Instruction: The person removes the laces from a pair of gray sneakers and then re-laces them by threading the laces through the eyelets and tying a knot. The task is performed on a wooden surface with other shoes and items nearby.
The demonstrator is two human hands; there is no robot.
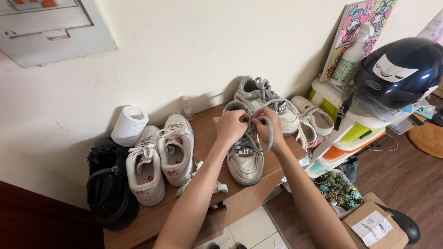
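My left hand [229, 125] and right hand [269, 125] meet over a worn grey sneaker [244, 159] standing on the wooden worktop [152, 216]. Both sets of fingers are pinched closed on its grey laces [266, 136], one loop hanging by my right wrist. A white sneaker pair [159, 157] sits just left.

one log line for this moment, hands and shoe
left hand: pinching grey lace | right hand: holding lace loop | grey sneaker: upright on wooden shelf | white sneakers: beside, untouched
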